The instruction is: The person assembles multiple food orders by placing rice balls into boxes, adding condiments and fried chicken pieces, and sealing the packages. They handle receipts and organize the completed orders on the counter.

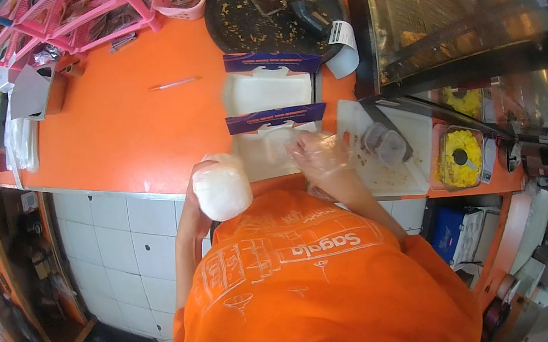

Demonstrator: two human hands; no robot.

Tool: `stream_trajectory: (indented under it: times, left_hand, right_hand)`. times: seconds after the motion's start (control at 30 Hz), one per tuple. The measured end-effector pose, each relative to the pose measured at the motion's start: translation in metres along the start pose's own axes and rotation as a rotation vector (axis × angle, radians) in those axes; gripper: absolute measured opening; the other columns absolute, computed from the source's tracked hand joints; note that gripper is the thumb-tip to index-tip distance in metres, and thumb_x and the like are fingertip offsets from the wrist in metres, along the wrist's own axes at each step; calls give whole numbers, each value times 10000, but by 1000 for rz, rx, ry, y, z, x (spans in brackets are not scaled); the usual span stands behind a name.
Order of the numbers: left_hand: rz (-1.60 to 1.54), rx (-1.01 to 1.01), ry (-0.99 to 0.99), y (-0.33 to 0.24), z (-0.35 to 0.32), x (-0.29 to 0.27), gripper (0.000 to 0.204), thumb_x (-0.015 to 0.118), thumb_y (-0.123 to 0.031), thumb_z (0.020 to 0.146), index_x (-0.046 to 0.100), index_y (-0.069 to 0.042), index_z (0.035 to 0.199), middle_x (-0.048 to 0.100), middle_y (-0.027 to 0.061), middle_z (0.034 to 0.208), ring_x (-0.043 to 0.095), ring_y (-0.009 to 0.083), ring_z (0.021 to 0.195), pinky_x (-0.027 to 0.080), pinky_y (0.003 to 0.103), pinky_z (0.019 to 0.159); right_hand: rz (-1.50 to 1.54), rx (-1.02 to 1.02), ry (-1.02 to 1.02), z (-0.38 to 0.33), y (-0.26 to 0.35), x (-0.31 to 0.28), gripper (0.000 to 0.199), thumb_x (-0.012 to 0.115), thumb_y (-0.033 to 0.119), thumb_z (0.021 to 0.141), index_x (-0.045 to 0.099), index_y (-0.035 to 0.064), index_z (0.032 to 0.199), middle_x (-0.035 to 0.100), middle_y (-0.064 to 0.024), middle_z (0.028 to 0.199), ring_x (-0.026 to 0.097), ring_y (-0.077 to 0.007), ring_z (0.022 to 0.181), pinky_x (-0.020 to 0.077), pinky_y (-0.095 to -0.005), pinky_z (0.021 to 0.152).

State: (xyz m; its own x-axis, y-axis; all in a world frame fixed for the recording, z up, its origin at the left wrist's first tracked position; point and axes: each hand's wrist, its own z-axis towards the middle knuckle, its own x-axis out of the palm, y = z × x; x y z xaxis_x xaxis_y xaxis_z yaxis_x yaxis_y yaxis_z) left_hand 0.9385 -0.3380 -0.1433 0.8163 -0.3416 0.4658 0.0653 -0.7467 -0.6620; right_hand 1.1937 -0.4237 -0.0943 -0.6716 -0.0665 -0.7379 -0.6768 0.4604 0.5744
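My left hand (196, 197) is wrapped round a white, rounded, tub-like bundle (222, 188), held in front of my orange shirt at the table's front edge. What the bundle contains cannot be made out. My right hand (320, 154), in a clear plastic glove, hangs over the right side of the nearer open box (258, 153). Its fingers are drawn together; whether they hold anything is hidden. Both this box and a second open box (271, 90) behind it have white insides and raised purple lids. Something pale lies in the nearer box beside my right fingertips.
A black round tray (233, 33) with crumbs stands at the back. At right are a glass display case (450, 11), a white cutting board (399, 180) with plastic cups, and a tub of yellow food (465, 175). A pen (174, 83) lies on the orange table (115, 132).
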Motion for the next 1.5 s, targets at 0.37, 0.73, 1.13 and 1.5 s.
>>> stream_trajectory:
  times: [0.37, 0.73, 1.13, 1.5]
  left_hand:
    - [-125, -37, 359, -42, 22, 15, 766, 551, -657, 860, 375, -113, 1370, 478, 101, 1326, 505, 229, 1225, 502, 407, 953]
    - [-10, 69, 96, -59, 40, -48, 422, 584, -323, 926, 476, -104, 1270, 488, 62, 1271, 491, 233, 1213, 514, 378, 917]
    - [329, 202, -56, -16, 99, -62, 489, 650, -253, 896, 490, -104, 1333, 483, 114, 1336, 442, 249, 1268, 388, 393, 1050]
    - [1293, 797, -635, 46, 113, -53, 795, 699, -514, 813, 406, -109, 1432, 277, 326, 1428, 317, 498, 1309, 321, 549, 1065]
  right_hand:
    - [-144, -598, 105, 58, 113, -67, 590, 747, 348, 699, 559, 106, 1204, 566, -152, 1146, 576, -333, 1070, 481, -428, 914]
    - [-377, -156, 738, 181, 43, -14, 579, 689, 348, 815, 487, 111, 1304, 478, -203, 1318, 498, -376, 1207, 426, -468, 985]
    - [-355, -407, 508, 117, 5, -71, 468, 524, 275, 948, 485, 43, 1353, 530, -190, 1346, 577, -338, 1130, 457, -426, 950]
    - [406, -236, -17, -137, -90, -106, 375, 535, 132, 960, 529, 51, 1326, 560, -113, 1335, 530, -222, 1220, 382, -327, 1046]
